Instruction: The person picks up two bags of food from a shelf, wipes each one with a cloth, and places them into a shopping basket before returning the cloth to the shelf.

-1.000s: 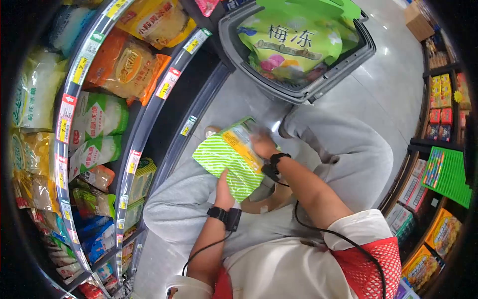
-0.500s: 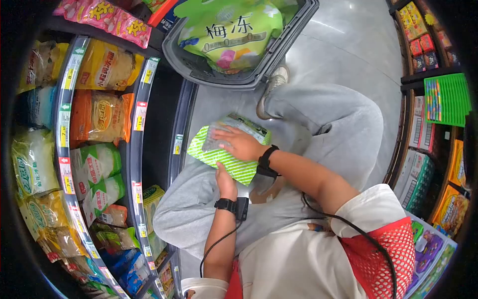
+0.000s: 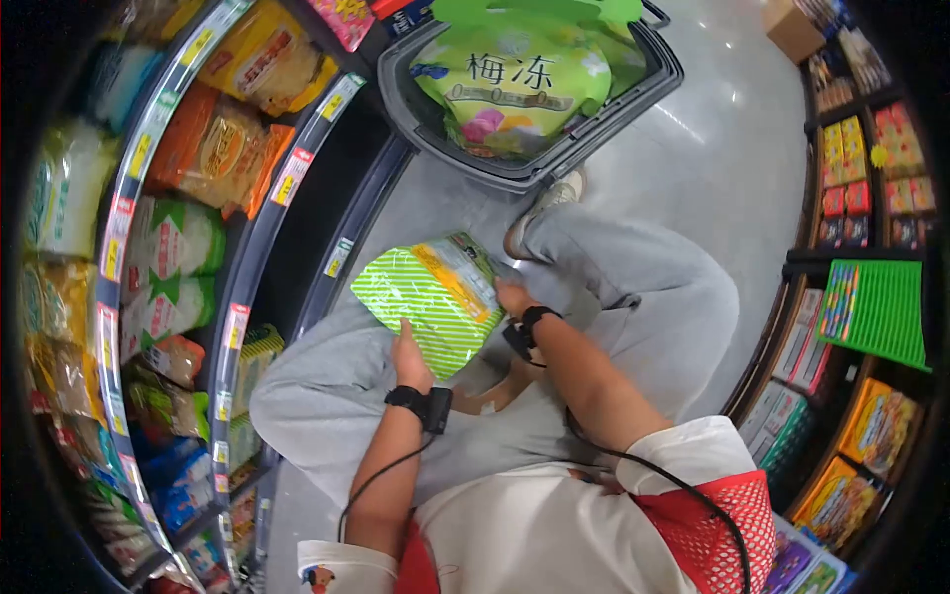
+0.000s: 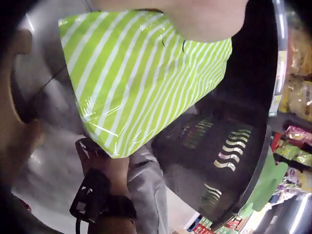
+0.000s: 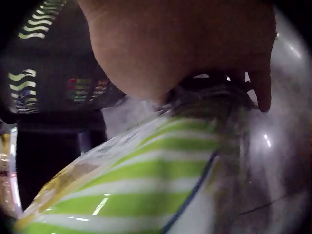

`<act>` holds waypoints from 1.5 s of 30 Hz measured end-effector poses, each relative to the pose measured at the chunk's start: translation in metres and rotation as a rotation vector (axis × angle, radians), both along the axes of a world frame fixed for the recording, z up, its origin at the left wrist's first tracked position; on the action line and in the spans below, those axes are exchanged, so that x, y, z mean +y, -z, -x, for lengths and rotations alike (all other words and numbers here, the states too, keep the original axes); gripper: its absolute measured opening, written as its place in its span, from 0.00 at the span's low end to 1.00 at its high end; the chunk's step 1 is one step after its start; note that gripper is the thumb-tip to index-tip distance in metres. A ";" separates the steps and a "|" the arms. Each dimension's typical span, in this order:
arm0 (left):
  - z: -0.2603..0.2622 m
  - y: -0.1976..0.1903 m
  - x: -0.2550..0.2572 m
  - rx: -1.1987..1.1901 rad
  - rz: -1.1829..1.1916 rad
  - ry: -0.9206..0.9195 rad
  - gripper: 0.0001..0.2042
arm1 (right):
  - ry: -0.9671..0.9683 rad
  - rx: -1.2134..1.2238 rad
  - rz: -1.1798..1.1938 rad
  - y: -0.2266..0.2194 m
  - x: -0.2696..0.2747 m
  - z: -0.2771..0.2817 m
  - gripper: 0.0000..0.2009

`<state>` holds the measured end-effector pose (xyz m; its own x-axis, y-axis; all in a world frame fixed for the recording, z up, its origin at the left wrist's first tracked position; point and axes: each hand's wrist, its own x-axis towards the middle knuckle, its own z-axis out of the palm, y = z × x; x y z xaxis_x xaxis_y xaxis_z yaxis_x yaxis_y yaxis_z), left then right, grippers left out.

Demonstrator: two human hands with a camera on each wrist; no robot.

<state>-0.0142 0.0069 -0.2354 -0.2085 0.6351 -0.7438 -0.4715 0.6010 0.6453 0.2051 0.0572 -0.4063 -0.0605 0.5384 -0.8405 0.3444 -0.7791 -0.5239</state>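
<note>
A green-and-white striped plastic package (image 3: 421, 307) with a yellow band and a clear section lies tilted over the person's lap. My left hand (image 3: 411, 358) holds its near edge, thumb on the striped face and fingers hidden beneath. At the right edge, by the clear section, my right hand (image 3: 517, 296) grips the plastic film. In the right wrist view the right hand (image 5: 185, 44) has thumb and fingers around gathered, crinkled wrap at one end. The left wrist view shows the broad striped side of the package (image 4: 131, 78) beside the left hand (image 4: 209, 17).
Ahead stands a dark grey shopping basket (image 3: 450, 158) holding a large green bag (image 3: 515, 74) with Chinese lettering. Shelves of bagged goods with a price rail (image 3: 289, 183) run along the left. Boxed goods and a green plastic rack (image 3: 876, 317) line the right. Grey-trousered legs (image 3: 633, 262) are folded beneath.
Half a second ago my right hand lay spread across the package's top; now it grips the right edge, uncovering the yellow band. The left hand keeps its hold. The head view has shifted.
</note>
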 end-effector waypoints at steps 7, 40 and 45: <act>-0.001 0.025 -0.003 0.052 -0.030 0.130 0.18 | -0.270 -0.098 -0.485 -0.140 -0.066 0.061 0.29; -0.004 -0.032 -0.003 0.788 -0.520 0.977 0.69 | -0.400 -0.361 -0.382 -0.060 0.041 -0.012 0.30; 0.002 -0.008 0.007 0.788 -0.575 0.905 0.66 | -0.481 0.074 -0.668 -0.142 0.031 0.032 0.32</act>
